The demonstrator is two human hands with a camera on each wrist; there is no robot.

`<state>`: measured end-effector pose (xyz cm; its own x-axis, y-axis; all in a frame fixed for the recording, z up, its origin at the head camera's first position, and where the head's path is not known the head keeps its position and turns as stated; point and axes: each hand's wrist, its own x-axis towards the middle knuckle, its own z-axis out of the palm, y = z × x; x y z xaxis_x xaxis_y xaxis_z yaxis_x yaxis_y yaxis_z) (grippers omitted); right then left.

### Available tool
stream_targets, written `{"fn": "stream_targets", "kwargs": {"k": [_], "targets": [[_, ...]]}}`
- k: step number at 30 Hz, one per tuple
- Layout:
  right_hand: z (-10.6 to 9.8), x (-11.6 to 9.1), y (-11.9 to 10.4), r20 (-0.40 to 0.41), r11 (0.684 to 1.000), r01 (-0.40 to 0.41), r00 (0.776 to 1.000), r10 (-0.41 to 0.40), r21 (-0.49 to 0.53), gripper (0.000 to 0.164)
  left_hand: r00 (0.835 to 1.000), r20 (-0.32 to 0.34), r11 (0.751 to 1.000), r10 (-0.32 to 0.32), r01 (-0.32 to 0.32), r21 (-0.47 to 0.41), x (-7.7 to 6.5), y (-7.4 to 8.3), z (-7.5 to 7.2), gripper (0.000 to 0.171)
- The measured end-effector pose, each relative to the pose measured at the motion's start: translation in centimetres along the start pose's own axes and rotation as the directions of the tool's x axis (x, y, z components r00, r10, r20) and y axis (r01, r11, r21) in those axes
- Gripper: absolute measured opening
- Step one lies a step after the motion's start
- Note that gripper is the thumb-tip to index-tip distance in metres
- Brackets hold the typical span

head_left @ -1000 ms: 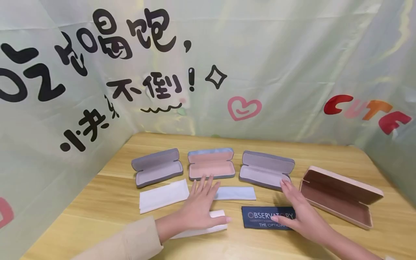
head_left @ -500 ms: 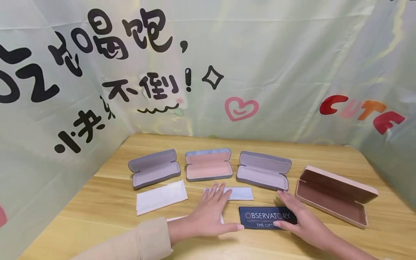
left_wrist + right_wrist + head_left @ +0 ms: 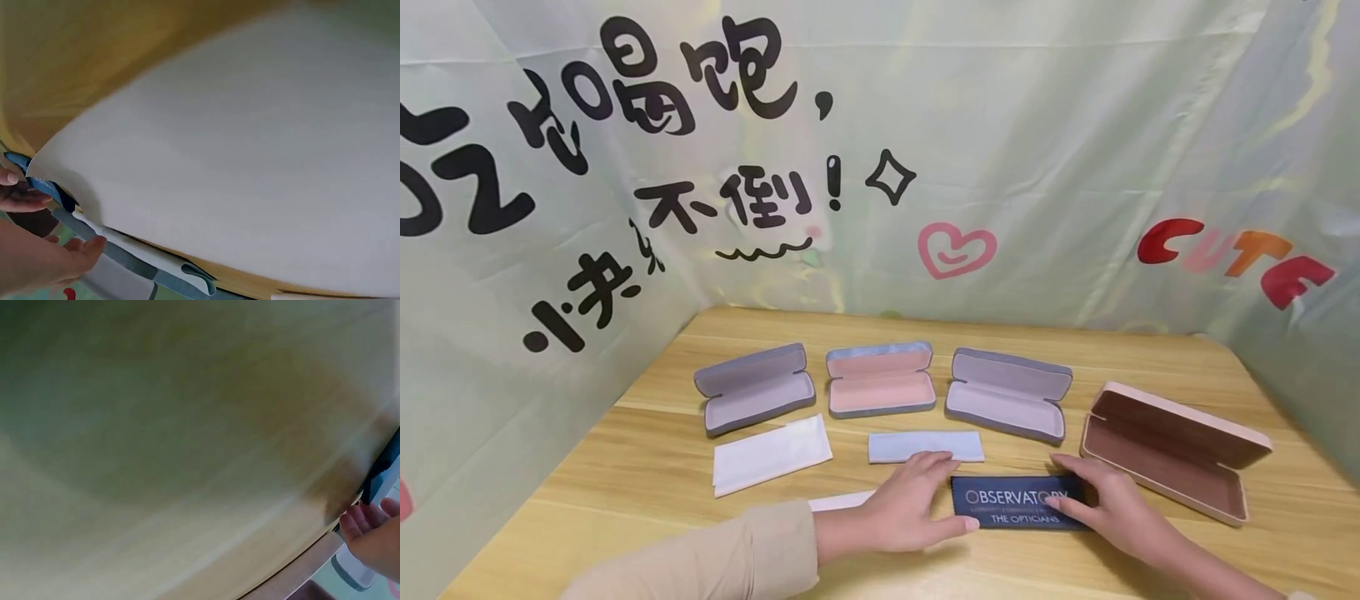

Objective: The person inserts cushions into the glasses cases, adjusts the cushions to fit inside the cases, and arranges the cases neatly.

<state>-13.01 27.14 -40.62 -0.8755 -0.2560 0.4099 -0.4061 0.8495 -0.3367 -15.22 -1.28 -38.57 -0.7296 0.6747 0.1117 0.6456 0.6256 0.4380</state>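
A navy cleaning cloth (image 3: 1009, 507) with white lettering lies flat near the front of the table. My right hand (image 3: 1116, 508) is over its right end, thumb above the lettering and fingers reaching past the back edge. Just left of the same cloth hovers my left hand (image 3: 898, 504), its thumb tip by the cloth's left edge, fingers loosely extended. Beneath that hand a white cloth (image 3: 846, 502) is mostly hidden; a white cloth (image 3: 219, 156) fills much of the left wrist view. Behind the left fingertips lies a light blue cloth (image 3: 917, 447).
Several open glasses cases stand in a row at the back: a grey one (image 3: 760, 404), a pink-lined one (image 3: 882, 392), a lilac-lined one (image 3: 1007, 408) and a larger brown-lined one (image 3: 1165, 467) at right. Another white cloth (image 3: 772, 454) lies at left. A printed curtain (image 3: 1037, 150) encloses the table.
My left hand has moved right and toward me, off the light blue cloth to the navy cloth's left edge. My right hand has lowered slightly over that cloth's right end.
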Motion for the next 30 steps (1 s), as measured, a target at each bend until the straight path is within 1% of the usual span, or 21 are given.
{"fn": "stream_targets", "kwargs": {"k": [1,3,7,9,16,19,23,25,27,30], "targets": [[0.0,0.0,0.1,-0.008,1.000,0.007,1.000,-0.007,-0.010,0.048,1.000,0.000,1.000,0.000,0.000,-0.011,0.1,0.0,0.1,0.069],[-0.2,0.1,0.2,-0.002,0.999,0.005,1.000,-0.005,-0.035,0.043,1.000,0.001,0.999,-0.020,0.020,-0.050,0.3,-0.1,0.3,0.068],[-0.3,0.3,0.1,0.016,0.999,0.013,1.000,-0.012,-0.041,0.035,0.998,-0.011,0.989,-0.068,0.066,-0.133,0.9,-0.2,0.8,0.063],[-0.4,0.4,0.1,0.032,0.999,0.013,0.999,-0.012,-0.044,0.034,0.997,-0.023,0.986,-0.080,0.076,-0.150,1.2,-0.2,1.0,0.059],[-0.5,0.6,0.0,0.086,0.998,0.010,0.996,-0.004,-0.064,0.032,0.991,-0.061,0.983,-0.120,0.110,-0.148,1.9,0.1,1.3,0.040],[-0.4,0.7,0.2,0.079,0.997,0.035,0.996,-0.029,-0.073,0.032,0.989,-0.067,0.981,-0.134,0.123,-0.153,2.2,0.2,1.3,0.035],[-0.2,0.7,0.5,0.036,0.991,0.101,0.994,-0.099,-0.092,0.032,0.984,-0.080,0.980,-0.159,0.147,-0.136,2.6,0.5,1.4,0.031],[-0.1,0.7,0.6,0.027,0.988,0.127,0.992,-0.125,-0.092,0.031,0.981,-0.081,0.978,-0.176,0.165,-0.126,2.8,0.7,1.4,0.030],[-0.1,0.8,0.6,0.042,0.988,0.131,0.991,-0.128,-0.079,0.030,0.978,-0.082,0.976,-0.192,0.182,-0.118,2.9,0.9,1.5,0.028],[-0.4,1.0,0.4,0.104,0.992,0.107,0.990,-0.099,-0.073,0.028,0.973,-0.078,0.972,-0.217,0.208,-0.110,3.1,1.2,1.5,0.021]]}}
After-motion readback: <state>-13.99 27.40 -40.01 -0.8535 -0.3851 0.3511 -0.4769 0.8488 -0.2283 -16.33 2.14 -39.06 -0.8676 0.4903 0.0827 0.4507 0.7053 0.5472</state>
